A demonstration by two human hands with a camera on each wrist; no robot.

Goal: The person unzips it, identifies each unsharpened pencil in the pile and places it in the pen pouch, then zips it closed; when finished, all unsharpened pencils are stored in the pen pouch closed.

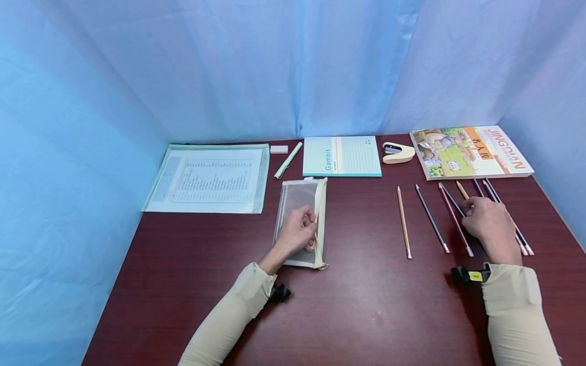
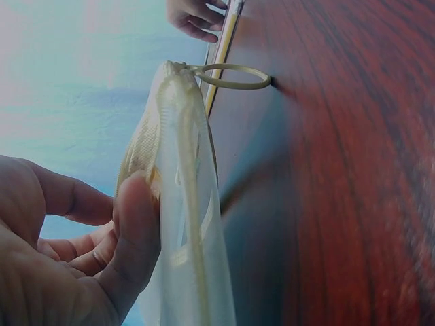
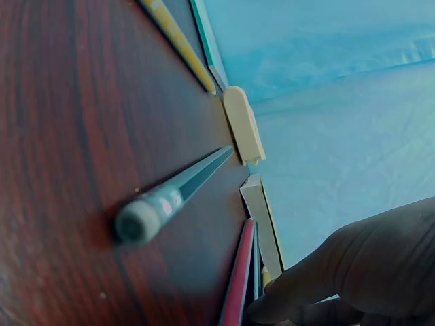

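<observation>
A see-through mesh pouch point(image 1: 299, 195) with a cream zipper edge lies in the middle of the table. My left hand point(image 1: 299, 229) pinches its zipper edge point(image 2: 139, 153) between thumb and fingers, and a ring pull point(image 2: 238, 76) hangs at the pouch's end. On the right, my right hand point(image 1: 492, 223) bends down over the pencils and pinches a dark pencil point(image 1: 450, 197). The tip of a yellow pencil point(image 1: 462, 189) shows just beyond those fingers, its rest hidden under the hand. Close to the left of the hand lies a red pencil point(image 3: 239, 272).
Left of the hand lie a dark pencil point(image 1: 432, 216) and a natural-wood pencil point(image 1: 403, 218); several more are on its right. Along the back are a document folder point(image 1: 206, 178), eraser point(image 1: 279, 149), pen point(image 1: 288, 160), notebook point(image 1: 357, 156), stapler point(image 1: 398, 153) and book point(image 1: 471, 152).
</observation>
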